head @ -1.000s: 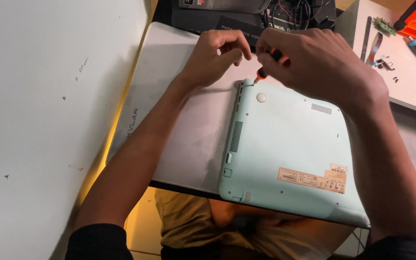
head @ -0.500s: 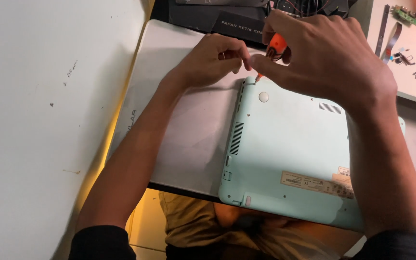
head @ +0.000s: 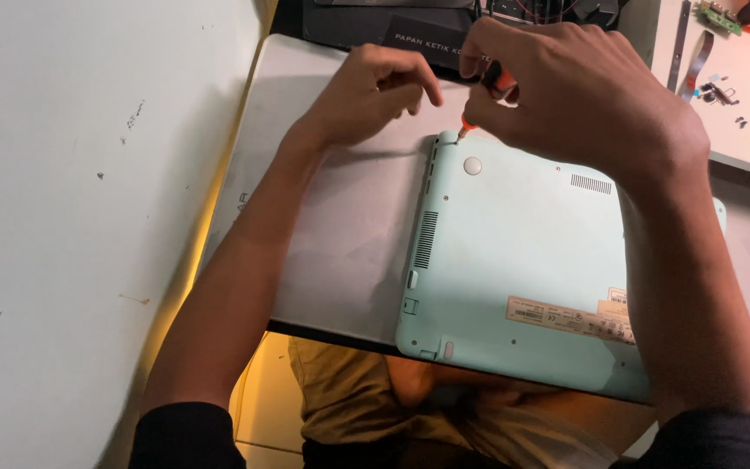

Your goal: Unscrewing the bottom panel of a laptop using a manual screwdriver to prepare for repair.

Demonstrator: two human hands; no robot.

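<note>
Fingers of the right hand (head: 583,95) pinch a small orange-handled screwdriver (head: 490,97), its tip set at the upper left corner of the overturned mint-green plastic laptop (head: 523,260), which lies mid-frame with its near edge overhanging the grey table (head: 340,234). Just left, the left hand (head: 375,91) curls loosely on the table; whether it grips anything I cannot tell. A tilted tip could slip and strip the screw or scratch the shell, and downward pressure might nudge the unsteadied laptop. Small loose parts (head: 718,87) on the upper right could scatter.

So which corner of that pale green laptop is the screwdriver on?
The far left corner, by the round rubber foot; the right hand holds the orange screwdriver there.
</note>
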